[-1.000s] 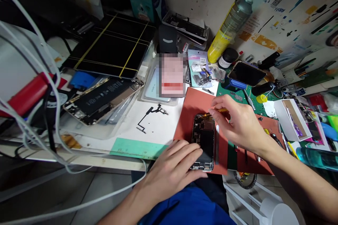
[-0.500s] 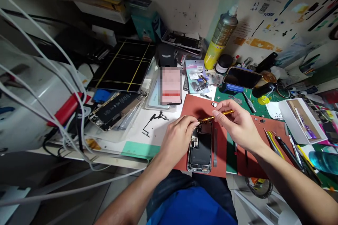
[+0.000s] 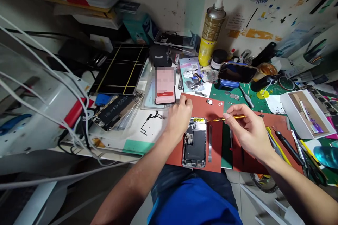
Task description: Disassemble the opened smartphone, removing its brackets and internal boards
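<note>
Thru my head cam: white box on R of the surface has a purple-handled tool in it, plus other bits I can't make out. Far R, a cup holds thin tools. Far middle, clear tray w/ a dark phone part in it; nearer, a plastic pkt w/ small dark parts inside. Black jar stands by the spray can, contents hidden. Uncovered phone lies flat on the red mat, insides up, btwn my hands, w/ a metal strip just R of it. My L hand is at its far L corner, fingers curled; fingertips hidden, so can't tell if they're pinching anything or touching the phone. My R hand, well R of the phone, pinches a gold screwdriver btwn thumb & fingers, roughly level, tip pointing L, just beside phone's far R corner; contact unclear.
</note>
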`<state>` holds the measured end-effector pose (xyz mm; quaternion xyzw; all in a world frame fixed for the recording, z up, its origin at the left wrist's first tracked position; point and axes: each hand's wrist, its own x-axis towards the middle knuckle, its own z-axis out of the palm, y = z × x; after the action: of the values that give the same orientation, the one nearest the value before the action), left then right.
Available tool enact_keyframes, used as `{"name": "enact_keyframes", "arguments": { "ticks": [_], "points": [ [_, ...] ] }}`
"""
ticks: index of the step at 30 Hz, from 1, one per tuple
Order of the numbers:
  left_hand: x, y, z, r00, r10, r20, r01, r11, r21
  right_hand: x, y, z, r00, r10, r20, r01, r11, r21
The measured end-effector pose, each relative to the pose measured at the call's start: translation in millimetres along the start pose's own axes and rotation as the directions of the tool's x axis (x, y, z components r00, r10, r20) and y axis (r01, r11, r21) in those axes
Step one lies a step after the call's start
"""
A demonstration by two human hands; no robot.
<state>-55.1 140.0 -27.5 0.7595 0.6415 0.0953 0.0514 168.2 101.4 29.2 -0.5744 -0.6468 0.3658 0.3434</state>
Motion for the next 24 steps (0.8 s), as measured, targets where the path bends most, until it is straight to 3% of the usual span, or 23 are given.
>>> {"name": "enact_keyframes", "arguments": {
  "ticks": [6, 10, 14, 17, 20, 24],
  "points": [
    [-4, -3, -1.9, 0.999, -0.009, 0.04, 0.01, 1.0, -0.014, -2, 0, -6, 1.0, 0.013, -0.023, -0.013, 1.0, 0.01],
    [-21, -11, -6.4, 1.0, -0.012, 0.029, 0.015, 0.995, -0.097, -4, 1, -9, 0.999, -0.013, -0.044, 0.012, 1.0, -0.026],
    [-64, -20, -7.4, 0.988, -0.045, -0.147, -0.003, 0.95, -0.313, -7, 1, -3, 0.987, -0.158, -0.022, 0.153, 0.976, -0.154],
    [-103, -24, -5.3, 0.962, 0.07, -0.264, -0.158, 0.931, -0.328, -8, 1, 8, 0.952, -0.301, 0.044, 0.303, 0.923, -0.237],
    [-132, -26, -1.0, 0.957, 0.201, -0.209, -0.261, 0.912, -0.318, -8, 1, 18, 0.917, -0.39, 0.085, 0.398, 0.872, -0.285],
    [-147, -28, 8.4, 0.959, 0.263, -0.107, -0.283, 0.902, -0.325, -8, -1, 26, 0.899, -0.42, 0.123, 0.437, 0.844, -0.311]
  ]
}}
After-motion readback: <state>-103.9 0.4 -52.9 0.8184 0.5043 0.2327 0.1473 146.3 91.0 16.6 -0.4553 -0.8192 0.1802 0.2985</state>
